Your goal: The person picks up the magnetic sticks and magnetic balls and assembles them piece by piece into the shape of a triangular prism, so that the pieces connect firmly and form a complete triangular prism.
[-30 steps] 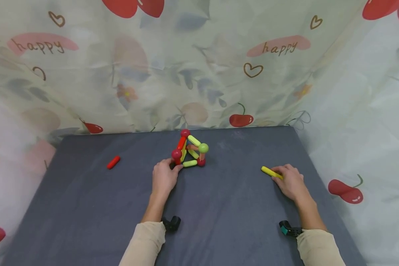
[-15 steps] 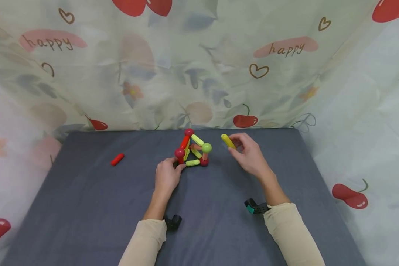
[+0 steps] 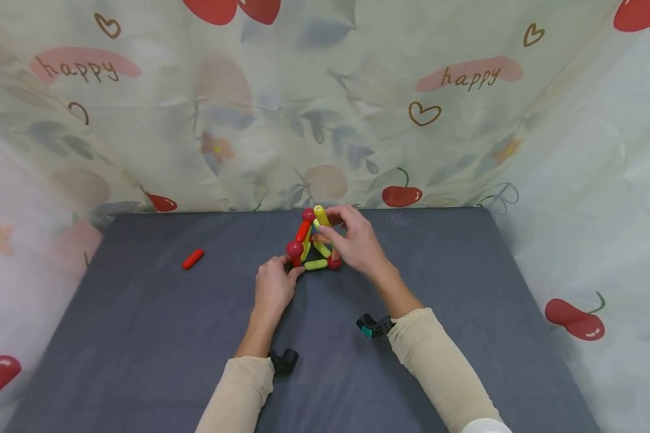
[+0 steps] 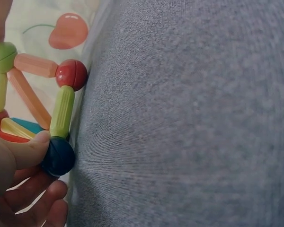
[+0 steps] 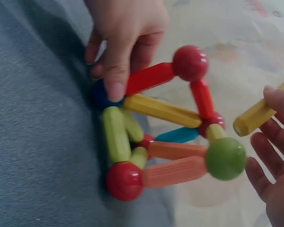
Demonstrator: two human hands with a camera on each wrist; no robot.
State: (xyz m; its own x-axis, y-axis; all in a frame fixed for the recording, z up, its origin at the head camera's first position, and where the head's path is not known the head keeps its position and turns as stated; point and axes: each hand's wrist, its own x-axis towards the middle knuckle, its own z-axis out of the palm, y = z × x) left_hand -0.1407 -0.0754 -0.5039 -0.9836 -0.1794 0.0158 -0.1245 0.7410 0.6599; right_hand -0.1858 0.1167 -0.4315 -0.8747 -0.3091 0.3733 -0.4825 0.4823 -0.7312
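A ball-and-stick toy frame (image 3: 302, 231) stands near the back middle of the table. It joins red, yellow, lime, orange and blue sticks with red, green and dark blue balls. My left hand (image 3: 273, 285) pinches the dark blue ball (image 4: 59, 156) at its lower near corner. My right hand (image 3: 360, 243) pinches a yellow stick (image 5: 258, 116) and holds it above the frame's right side in the head view. In the right wrist view, the stick's free end is apart from the green ball (image 5: 226, 158). The right hand hides that ball in the head view.
A loose red stick (image 3: 193, 259) lies on the dark grey tabletop (image 3: 141, 337) to the left. A printed curtain (image 3: 271, 120) hangs directly behind the table's back edge. Another printed sheet (image 3: 617, 210) hangs along the right side.
My right hand has carried the yellow stick leftward from the table's right side to the frame. My left hand has stayed on the dark blue ball, and the frame stands in place.
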